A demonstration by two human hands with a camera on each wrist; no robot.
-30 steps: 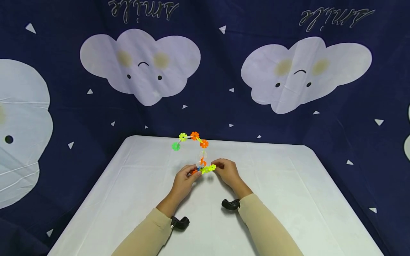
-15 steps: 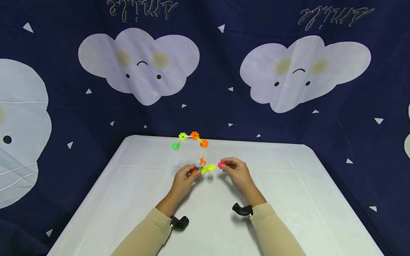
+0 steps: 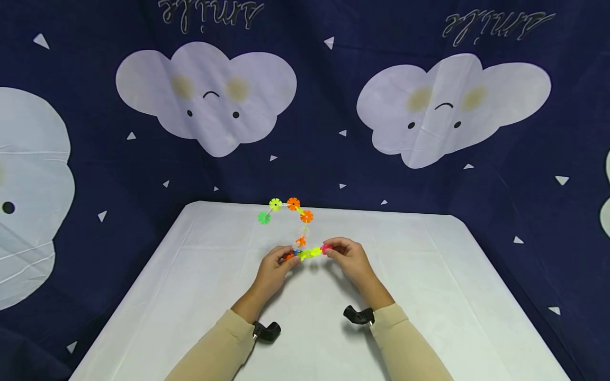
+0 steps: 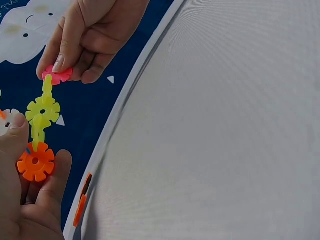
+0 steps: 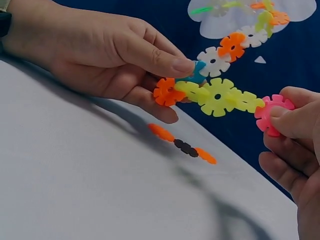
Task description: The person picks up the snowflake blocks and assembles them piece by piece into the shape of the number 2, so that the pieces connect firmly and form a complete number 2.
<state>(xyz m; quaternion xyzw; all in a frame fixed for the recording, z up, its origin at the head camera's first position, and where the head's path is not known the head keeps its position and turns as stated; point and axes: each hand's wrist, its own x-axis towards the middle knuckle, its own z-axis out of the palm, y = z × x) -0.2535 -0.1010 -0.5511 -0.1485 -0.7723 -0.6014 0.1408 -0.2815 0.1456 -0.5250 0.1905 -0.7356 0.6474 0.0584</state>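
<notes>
A chain of interlocking plastic snowflake discs rises in a curve above the table, its upper orange disc (image 3: 293, 203) near the far edge. My left hand (image 3: 274, 270) pinches it low down, by an orange disc (image 5: 167, 92) and a blue disc (image 5: 194, 73). From there a branch of yellow discs (image 5: 218, 97) runs toward my right hand (image 3: 351, 259). Thumb and fingers of that hand pinch a pink disc (image 5: 272, 114), which meets the end yellow disc edge to edge. In the left wrist view my right thumb partly covers the pink disc (image 4: 59, 76).
A white-covered table (image 3: 410, 296) lies beneath both hands. Behind it hangs a dark blue curtain (image 3: 329, 100) with printed clouds. In the right wrist view a row of orange and black discs (image 5: 186, 148) shows below the left hand; whether it touches the table I cannot tell.
My right hand drew away to the right, showing the pink disc, then came back left to the yellow branch's end. The left hand kept its place. The upper chain shifted slightly right.
</notes>
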